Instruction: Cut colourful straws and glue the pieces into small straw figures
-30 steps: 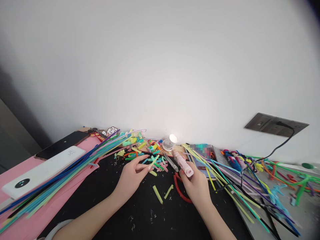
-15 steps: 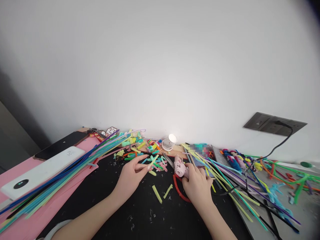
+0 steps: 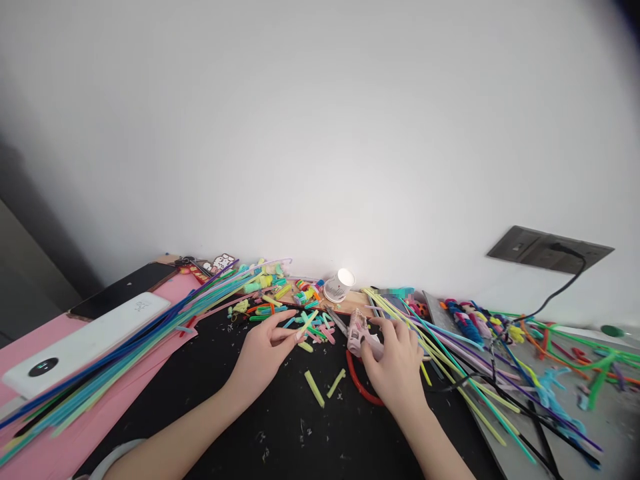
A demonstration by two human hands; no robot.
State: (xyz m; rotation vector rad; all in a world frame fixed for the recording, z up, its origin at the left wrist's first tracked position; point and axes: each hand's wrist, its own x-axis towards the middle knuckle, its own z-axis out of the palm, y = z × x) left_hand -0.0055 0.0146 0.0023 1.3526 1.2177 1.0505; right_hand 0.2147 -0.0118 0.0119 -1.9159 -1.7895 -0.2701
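My left hand (image 3: 263, 350) pinches a short pale-yellow pipe cleaner piece (image 3: 309, 320) between thumb and fingertips, over a heap of cut pieces. My right hand (image 3: 397, 363) has thumb and fingers around the handle of a pink glue gun (image 3: 357, 331), which sits low over the black work surface (image 3: 280, 427). Red-handled scissors (image 3: 361, 383) lie partly under the gun, their blades pointing away from me. Two loose yellow-green pieces (image 3: 315, 389) lie between my hands. The fingers' undersides on the gun are hidden.
A white paper cup (image 3: 340, 285) stands by the wall. Long pipe cleaners lie in bundles at left (image 3: 150, 347) and right (image 3: 460, 373). A white power bank (image 3: 85, 340) and dark phone (image 3: 123, 290) are at left. Pipe cleaner dolls (image 3: 467, 320) and a black cable (image 3: 555, 290) are at right.
My right hand has shifted slightly left on the glue gun, with its fingers more spread and thumb further forward. The gun has turned a little. My left hand stays almost still.
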